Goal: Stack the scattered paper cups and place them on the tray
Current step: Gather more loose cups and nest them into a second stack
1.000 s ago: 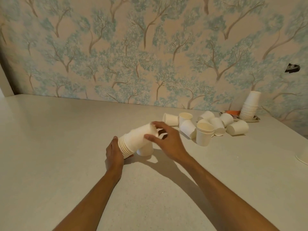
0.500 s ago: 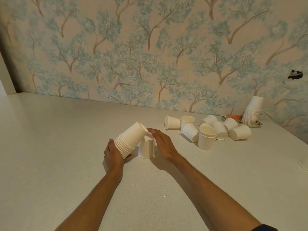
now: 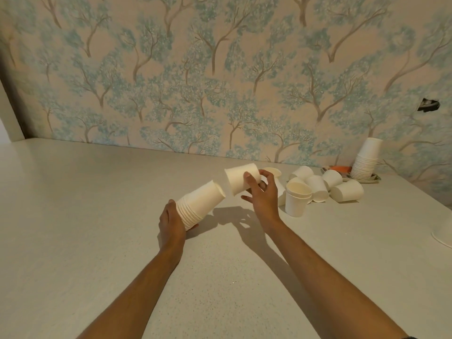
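Observation:
My left hand (image 3: 171, 222) grips the rim end of a tilted stack of white paper cups (image 3: 199, 204), its closed bottom pointing up and to the right. My right hand (image 3: 263, 192) holds a single white paper cup (image 3: 238, 178) in the air, its open mouth facing the stack's bottom, a small gap between them. Several loose cups (image 3: 318, 188) lie and stand scattered to the right. A tall stack of cups (image 3: 367, 159) stands upside down on the tray (image 3: 369, 178) at the wall.
The pale tabletop (image 3: 97, 216) runs to a wallpapered wall behind. A white rounded object (image 3: 444, 232) sits cut off at the right edge. Something orange (image 3: 338, 168) lies on the tray beside the tall stack.
My right hand has picked the single cup up off the table beside the stack and lifted it up to the stack's bottom end. The left hand keeps the stack tilted.

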`<action>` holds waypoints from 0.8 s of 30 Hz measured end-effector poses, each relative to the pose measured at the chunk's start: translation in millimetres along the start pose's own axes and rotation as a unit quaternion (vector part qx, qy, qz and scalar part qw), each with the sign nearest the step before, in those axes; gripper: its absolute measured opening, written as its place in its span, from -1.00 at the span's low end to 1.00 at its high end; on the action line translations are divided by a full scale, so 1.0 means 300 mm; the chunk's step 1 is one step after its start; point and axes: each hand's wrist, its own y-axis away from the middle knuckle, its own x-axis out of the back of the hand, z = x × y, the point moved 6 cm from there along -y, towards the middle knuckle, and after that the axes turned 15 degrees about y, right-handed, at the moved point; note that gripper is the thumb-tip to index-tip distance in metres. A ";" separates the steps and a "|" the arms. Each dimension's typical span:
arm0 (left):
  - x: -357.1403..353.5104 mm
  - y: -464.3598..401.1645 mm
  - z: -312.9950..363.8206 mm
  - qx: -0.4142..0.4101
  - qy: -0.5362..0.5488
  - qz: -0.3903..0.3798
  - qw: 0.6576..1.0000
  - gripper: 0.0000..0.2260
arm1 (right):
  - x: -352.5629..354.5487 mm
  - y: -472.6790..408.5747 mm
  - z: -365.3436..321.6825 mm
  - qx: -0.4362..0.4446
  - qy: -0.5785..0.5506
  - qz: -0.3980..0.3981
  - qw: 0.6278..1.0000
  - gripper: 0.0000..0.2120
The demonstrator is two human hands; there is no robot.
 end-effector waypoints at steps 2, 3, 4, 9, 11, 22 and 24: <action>-0.044 0.021 -0.021 0.020 -0.001 -0.015 1.000 -0.32 | -0.030 0.028 -0.029 0.028 0.041 -0.052 0.997 -0.67; -0.072 0.052 -0.011 0.033 0.001 -0.023 0.999 -0.35 | -0.039 0.044 -0.042 0.050 0.073 -0.068 0.994 -0.68; -0.096 0.073 -0.011 0.044 0.007 -0.028 0.999 -0.40 | -0.039 0.060 -0.058 0.075 0.109 -0.077 0.988 -0.68; -0.211 0.113 -0.062 0.100 0.049 -0.036 0.993 -0.57 | 0.033 0.085 -0.071 0.135 0.265 -0.116 0.948 -0.68; -0.253 0.116 -0.087 0.114 0.075 -0.040 0.990 -0.57 | 0.109 0.061 -0.076 0.156 0.285 -0.108 0.939 -0.65; -0.387 0.138 -0.180 0.124 0.114 -0.045 0.985 -0.55 | 0.523 -0.108 0.169 0.002 0.411 0.102 0.906 -0.13; -0.385 0.128 -0.184 0.115 0.109 -0.048 0.986 -0.54 | 0.511 -0.122 0.204 -0.003 0.402 0.093 0.911 -0.17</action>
